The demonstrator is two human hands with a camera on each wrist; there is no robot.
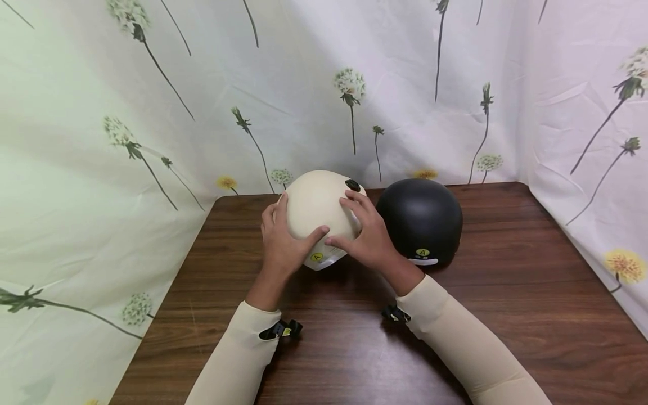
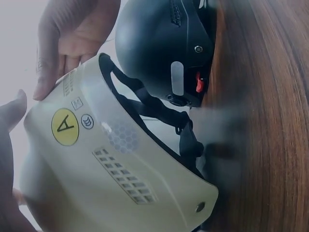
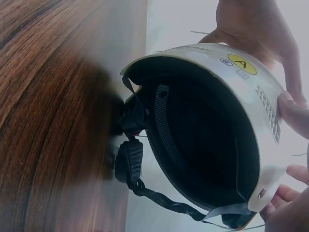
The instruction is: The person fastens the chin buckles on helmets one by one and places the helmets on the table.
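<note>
Both hands hold a cream helmet (image 1: 316,205) from its two sides. The left hand (image 1: 284,239) grips its left side, fingers over the shell and thumb pointing inward. On the other side the right hand (image 1: 372,233) has spread, bent fingers near a dark oval vent, its thumb close to the left thumb. The helmet is tilted, and its dark lining (image 3: 207,125) shows in the right wrist view. A black chin strap (image 2: 164,113) hangs below the rim over the table. A yellow round sticker (image 2: 65,126) marked A is on the shell.
A black helmet (image 1: 420,219) stands on the brown wooden table (image 1: 324,360), just right of the cream one. Behind and beside the table hangs a white cloth (image 1: 304,101) printed with dandelions. Black wrist bands (image 1: 280,329) are on both sleeves.
</note>
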